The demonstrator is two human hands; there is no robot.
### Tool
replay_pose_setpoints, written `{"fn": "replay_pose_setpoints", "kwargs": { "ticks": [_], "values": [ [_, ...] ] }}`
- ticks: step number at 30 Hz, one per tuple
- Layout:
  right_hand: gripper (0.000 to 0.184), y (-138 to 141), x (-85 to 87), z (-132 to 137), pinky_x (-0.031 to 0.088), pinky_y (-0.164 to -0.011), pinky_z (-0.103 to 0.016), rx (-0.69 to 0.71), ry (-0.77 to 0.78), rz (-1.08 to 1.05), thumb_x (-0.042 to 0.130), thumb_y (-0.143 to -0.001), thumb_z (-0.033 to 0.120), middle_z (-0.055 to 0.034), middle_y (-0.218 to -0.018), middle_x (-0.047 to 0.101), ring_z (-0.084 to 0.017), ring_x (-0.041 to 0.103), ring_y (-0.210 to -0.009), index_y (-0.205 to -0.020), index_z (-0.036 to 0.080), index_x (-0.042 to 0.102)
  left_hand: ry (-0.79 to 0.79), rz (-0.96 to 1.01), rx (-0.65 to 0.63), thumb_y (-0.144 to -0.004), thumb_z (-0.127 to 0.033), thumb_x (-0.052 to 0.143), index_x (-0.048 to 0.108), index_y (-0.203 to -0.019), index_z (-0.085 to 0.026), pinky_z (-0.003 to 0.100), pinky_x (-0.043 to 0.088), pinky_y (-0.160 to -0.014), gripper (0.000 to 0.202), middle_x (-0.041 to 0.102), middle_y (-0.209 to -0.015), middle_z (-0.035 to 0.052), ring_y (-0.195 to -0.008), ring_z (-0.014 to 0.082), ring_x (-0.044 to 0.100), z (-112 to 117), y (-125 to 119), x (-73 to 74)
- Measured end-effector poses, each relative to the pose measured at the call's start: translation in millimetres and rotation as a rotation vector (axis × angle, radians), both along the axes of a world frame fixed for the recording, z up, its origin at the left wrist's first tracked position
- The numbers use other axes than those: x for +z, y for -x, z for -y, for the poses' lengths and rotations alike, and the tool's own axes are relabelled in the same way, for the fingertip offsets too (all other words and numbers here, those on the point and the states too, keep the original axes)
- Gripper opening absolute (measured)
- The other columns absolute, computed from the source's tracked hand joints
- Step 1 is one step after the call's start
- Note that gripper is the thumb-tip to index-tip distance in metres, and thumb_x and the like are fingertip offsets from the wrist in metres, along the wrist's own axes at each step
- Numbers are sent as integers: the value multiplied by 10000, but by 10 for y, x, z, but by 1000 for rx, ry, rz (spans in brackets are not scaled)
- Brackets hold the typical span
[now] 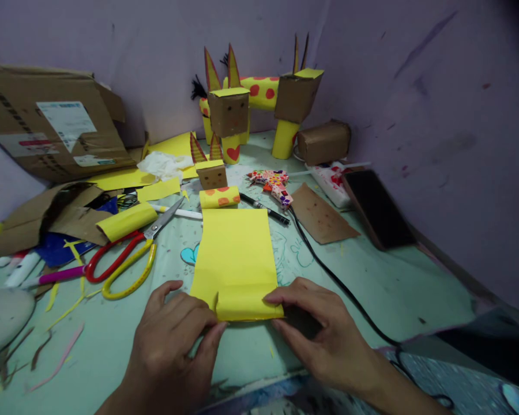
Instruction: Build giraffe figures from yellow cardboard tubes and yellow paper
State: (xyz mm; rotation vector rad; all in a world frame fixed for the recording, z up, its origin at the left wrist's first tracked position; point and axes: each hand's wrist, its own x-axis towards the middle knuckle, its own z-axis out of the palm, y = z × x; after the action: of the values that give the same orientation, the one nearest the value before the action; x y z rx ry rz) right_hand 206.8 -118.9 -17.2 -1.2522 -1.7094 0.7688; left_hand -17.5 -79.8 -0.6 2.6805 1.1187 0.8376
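Observation:
A yellow paper sheet (236, 253) lies flat on the pale green table (372, 288), its near edge folded up. My left hand (173, 340) pinches the folded near edge at its left corner, fingers closed on the paper. At the right end of the same fold, my right hand (324, 334) presses down with its fingertips. Just beyond the sheet stands a small cardboard-headed figure (211, 170) on a yellow spotted roll (219, 197).
Red and yellow scissors (130, 256) lie left of the sheet, with markers (52, 276) and paper scraps. A glue gun (274, 184) and its black cord (341, 282) run right. A dark phone (374, 207), cardboard pieces, a giraffe model (259, 104) and a box (56, 124) stand behind.

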Motion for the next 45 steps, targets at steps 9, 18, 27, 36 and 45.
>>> {"fn": "replay_pose_setpoints", "kwargs": {
  "ticks": [9,18,27,36,45],
  "values": [
    [293,-5,-3,4,444,-581,-273,-3,13,1,587,-727,81,-20,-751,603,-152,566,-664,-986,210,632,18,88,66,-728,-53,562,545,-669,-197,480,365,-927,156,584,-611,-32,-579,116,535,29,-79,61],
    [308,1,2,-25,432,-582,-274,-12,22,37,584,-680,66,-20,-739,599,-155,558,-663,-952,203,633,0,-32,-27,-694,-53,584,521,-706,-215,432,333,-967,174,574,-622,-63,-581,115,551,-37,40,3],
    [339,12,22,-26,432,-567,-248,-48,-5,34,586,-631,51,-13,-724,596,-142,556,-640,-925,208,648,-30,-49,-36,-718,-57,554,509,-697,-218,446,327,-968,169,571,-606,-54,-573,120,540,-29,46,-8],
    [320,25,13,-27,431,-554,-251,-87,-5,59,583,-623,67,-4,-699,579,-139,546,-616,-901,211,649,-78,-149,-96,-694,-69,591,528,-737,-221,441,293,-982,170,599,-635,-57,-588,123,565,-60,142,-55],
    [314,10,22,-23,421,-583,-268,-55,-19,70,586,-631,52,-16,-702,567,-156,538,-656,-908,186,643,-86,-165,-139,-691,-78,598,550,-727,-217,441,290,-966,151,602,-645,-58,-580,109,560,-85,147,-83]
  ]
}}
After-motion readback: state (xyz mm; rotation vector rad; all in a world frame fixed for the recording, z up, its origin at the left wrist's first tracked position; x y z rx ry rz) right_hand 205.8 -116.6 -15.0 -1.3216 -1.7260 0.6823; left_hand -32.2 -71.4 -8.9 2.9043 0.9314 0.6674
